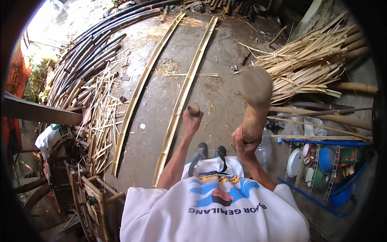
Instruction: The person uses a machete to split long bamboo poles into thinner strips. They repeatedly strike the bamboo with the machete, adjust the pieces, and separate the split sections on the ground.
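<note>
My right hand (244, 144) grips the narrow end of a thick wooden mallet (254, 119). Its rounded, darker head is raised in front of me and slightly blurred. Closed around a short wooden handle (194, 108) is my left hand (191, 122); only the round butt end shows, and whatever it belongs to is hidden below the fist. Just left of that hand, a long split bamboo pole (183, 97) lies on the floor, pale hollow side up. A second split bamboo pole (139, 86) runs roughly alongside it, further left.
Dark bamboo poles (86, 56) are piled at the far left, beside loose bamboo strips (105, 117). A heap of pale split strips (302, 56) lies at the far right. Nearer on the right stands a blue-edged dish rack (322, 161) with bowls. A bamboo frame (102, 197) is at lower left.
</note>
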The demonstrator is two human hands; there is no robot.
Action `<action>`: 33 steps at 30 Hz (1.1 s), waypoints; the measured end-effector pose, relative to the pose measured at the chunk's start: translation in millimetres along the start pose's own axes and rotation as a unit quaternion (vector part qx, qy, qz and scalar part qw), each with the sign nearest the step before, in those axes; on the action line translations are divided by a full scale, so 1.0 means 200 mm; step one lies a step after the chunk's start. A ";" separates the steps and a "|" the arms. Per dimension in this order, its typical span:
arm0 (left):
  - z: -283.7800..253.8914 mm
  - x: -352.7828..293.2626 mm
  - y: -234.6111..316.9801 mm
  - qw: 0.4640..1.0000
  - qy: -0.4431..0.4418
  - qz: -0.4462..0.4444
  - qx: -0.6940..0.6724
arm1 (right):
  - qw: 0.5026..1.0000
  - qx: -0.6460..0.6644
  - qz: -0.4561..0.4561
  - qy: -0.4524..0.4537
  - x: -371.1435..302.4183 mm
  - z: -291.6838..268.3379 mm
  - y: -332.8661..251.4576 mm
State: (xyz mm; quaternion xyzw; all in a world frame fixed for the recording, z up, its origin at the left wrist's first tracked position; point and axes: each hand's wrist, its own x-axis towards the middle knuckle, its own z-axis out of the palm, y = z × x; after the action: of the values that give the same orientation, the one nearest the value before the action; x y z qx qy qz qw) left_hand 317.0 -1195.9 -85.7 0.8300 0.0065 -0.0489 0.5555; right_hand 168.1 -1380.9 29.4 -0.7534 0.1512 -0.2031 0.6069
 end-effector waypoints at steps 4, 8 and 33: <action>0.08 -0.03 0.10 0.986 -0.016 0.162 -0.025 | 0.964 -0.223 0.047 -0.134 -0.02 -0.15 0.18; 0.05 -0.10 0.11 0.999 -0.029 0.006 0.030 | 0.997 -0.077 -0.027 -0.015 0.01 -0.14 -0.05; -0.25 -0.35 -0.24 0.872 0.204 -0.199 -0.398 | 0.893 -0.335 0.296 -0.049 -0.39 -0.72 1.22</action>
State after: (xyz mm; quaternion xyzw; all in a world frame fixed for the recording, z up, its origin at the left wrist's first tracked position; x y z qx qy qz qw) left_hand 247.7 -1128.3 -105.5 0.5116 0.3033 0.0186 0.8037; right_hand 34.7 -1520.0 -192.9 -0.8414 0.3964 0.0865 0.3568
